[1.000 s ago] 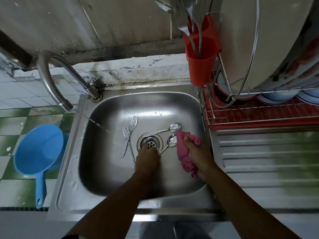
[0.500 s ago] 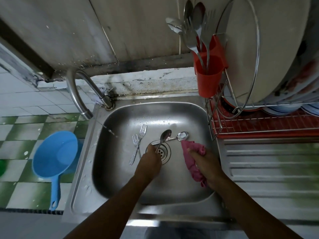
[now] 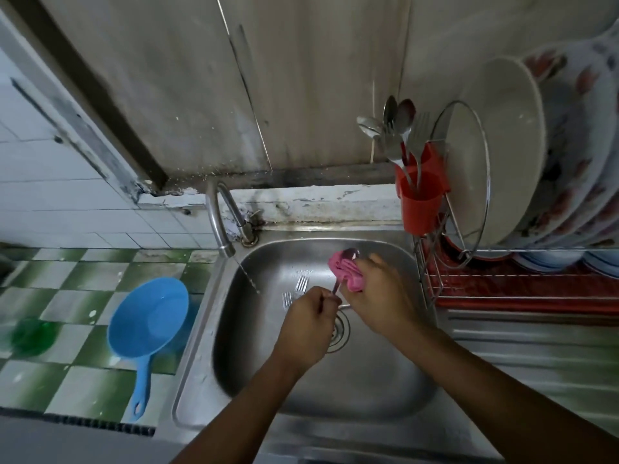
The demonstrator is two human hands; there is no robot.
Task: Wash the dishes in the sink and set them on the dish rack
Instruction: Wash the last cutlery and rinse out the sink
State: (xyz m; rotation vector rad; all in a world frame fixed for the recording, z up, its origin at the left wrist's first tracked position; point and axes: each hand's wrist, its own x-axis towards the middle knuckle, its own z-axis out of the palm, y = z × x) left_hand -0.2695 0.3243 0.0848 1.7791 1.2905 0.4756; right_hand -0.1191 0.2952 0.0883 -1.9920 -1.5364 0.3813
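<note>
One spoon (image 3: 351,253), left grip (image 3: 308,326); cloth (image 3: 343,267), right grip (image 3: 378,296)

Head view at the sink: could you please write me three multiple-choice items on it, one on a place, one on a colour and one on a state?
1. Where does the blue scoop lie?
A) on the checked tiles left of the sink
B) inside the sink
C) right of the sink

2. What colour is the cloth?
A) yellow
B) white
C) pink

3. What is the left hand doing?
A) hanging idle
B) holding the spoon by its handle
C) lying flat and open on the sink's floor

Answers:
1 A: the scoop sits on the tiles outside the basin.
2 C: the cloth held in the right hand is plainly pink.
3 B: its fingers curl round the handle, while the cloth covers the spoon just below its bowl.
</note>
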